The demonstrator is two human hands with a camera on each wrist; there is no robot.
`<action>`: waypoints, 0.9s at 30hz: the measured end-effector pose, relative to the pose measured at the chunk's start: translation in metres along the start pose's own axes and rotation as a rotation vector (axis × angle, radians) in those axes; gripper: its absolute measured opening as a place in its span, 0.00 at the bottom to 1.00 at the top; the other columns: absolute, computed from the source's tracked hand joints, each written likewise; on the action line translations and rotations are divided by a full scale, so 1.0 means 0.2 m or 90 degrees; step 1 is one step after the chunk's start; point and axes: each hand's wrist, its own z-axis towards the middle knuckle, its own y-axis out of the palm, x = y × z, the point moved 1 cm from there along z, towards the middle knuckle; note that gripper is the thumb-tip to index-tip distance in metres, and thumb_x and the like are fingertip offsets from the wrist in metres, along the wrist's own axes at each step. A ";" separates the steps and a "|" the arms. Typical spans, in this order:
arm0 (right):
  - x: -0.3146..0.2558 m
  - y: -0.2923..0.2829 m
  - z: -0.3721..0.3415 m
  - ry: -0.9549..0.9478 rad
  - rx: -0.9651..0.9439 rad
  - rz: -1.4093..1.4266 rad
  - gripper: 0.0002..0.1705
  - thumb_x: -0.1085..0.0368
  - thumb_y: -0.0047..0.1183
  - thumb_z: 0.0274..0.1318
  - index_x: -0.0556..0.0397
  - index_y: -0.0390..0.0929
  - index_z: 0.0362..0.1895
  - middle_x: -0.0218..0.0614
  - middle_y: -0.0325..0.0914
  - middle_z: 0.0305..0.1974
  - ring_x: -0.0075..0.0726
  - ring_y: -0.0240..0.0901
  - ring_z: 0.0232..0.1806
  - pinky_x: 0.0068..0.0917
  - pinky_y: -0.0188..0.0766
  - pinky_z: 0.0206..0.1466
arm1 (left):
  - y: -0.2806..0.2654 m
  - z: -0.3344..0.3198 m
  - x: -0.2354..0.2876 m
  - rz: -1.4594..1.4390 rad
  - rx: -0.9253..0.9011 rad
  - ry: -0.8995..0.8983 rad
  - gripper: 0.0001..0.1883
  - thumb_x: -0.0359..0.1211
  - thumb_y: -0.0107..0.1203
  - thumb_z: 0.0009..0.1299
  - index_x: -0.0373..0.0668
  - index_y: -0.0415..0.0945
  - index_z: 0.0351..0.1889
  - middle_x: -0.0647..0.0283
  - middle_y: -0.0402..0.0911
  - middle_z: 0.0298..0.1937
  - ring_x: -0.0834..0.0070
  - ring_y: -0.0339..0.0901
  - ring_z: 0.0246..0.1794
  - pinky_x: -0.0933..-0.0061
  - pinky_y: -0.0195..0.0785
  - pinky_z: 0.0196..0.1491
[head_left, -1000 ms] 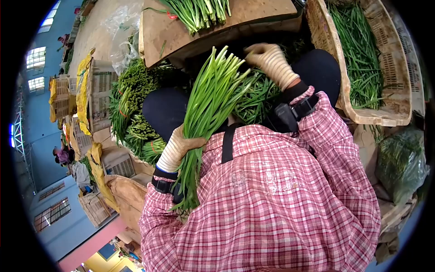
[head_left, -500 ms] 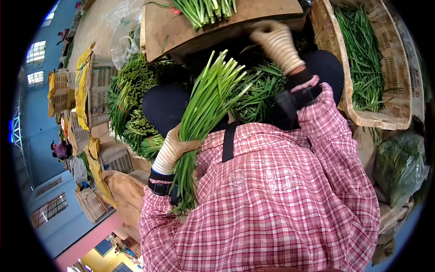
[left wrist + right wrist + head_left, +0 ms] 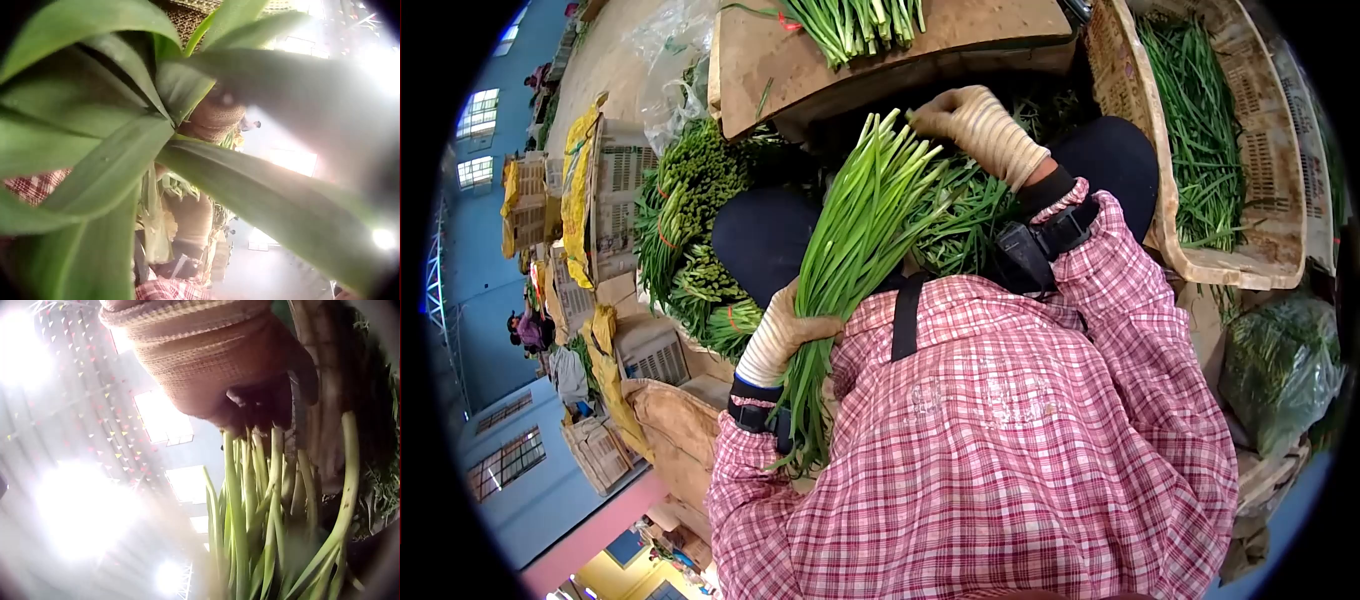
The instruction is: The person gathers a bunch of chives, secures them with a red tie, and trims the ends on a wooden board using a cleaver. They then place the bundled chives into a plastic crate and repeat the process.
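A thick bunch of leafy green stalks with pale cut ends [image 3: 858, 215], like garlic chives, slants up across the lap. My gloved left hand [image 3: 785, 325] grips it low, thumb across the leaves. In the left wrist view broad leaves [image 3: 112, 169] hide most of that hand. My gloved right hand [image 3: 980, 128] is at the pale upper ends, fingers bent. The right wrist view shows its fingertips [image 3: 250, 415] pinched down over the stem ends [image 3: 250, 481], covering some tips. Loose greens [image 3: 965, 225] lie between the knees.
Ahead stands a brown board [image 3: 960, 25] bearing a red-banded bunch of stalks [image 3: 850, 25]. On the right is a crate [image 3: 1200, 262] of long greens, with a plastic bag of greens [image 3: 1280, 365] below it. Tied green bundles [image 3: 700, 220] pile up beside the left knee.
My right hand moved up and away from the bunch, then came back left and down to the stem ends. My left hand keeps its grip, slightly lower left than before.
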 end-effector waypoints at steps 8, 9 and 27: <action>-0.09 -0.36 0.01 -0.018 0.419 -0.902 0.12 0.54 0.54 0.54 0.41 0.85 0.37 0.39 0.79 0.40 0.45 0.77 0.44 0.44 0.73 0.44 | -0.06 -0.06 -0.01 -0.073 0.024 -0.055 0.28 0.22 0.64 0.53 0.31 0.71 0.55 0.62 0.81 0.41 0.79 0.77 0.37 0.76 0.73 0.44; -0.15 -0.26 0.00 -0.086 0.354 -0.830 0.10 0.53 0.55 0.53 0.36 0.86 0.37 0.35 0.79 0.42 0.45 0.75 0.47 0.46 0.71 0.45 | -0.05 -0.05 -0.01 -0.076 0.025 -0.054 0.28 0.22 0.64 0.53 0.31 0.71 0.55 0.62 0.81 0.41 0.79 0.77 0.37 0.76 0.73 0.44; 0.00 -0.52 0.03 -0.073 0.147 -1.002 0.11 0.66 0.55 0.48 0.46 0.85 0.38 0.40 0.81 0.29 0.48 0.80 0.31 0.40 0.77 0.36 | -0.11 -0.08 -0.01 -0.130 -0.014 -0.028 0.27 0.24 0.62 0.54 0.36 0.71 0.55 0.66 0.79 0.40 0.80 0.74 0.36 0.79 0.69 0.42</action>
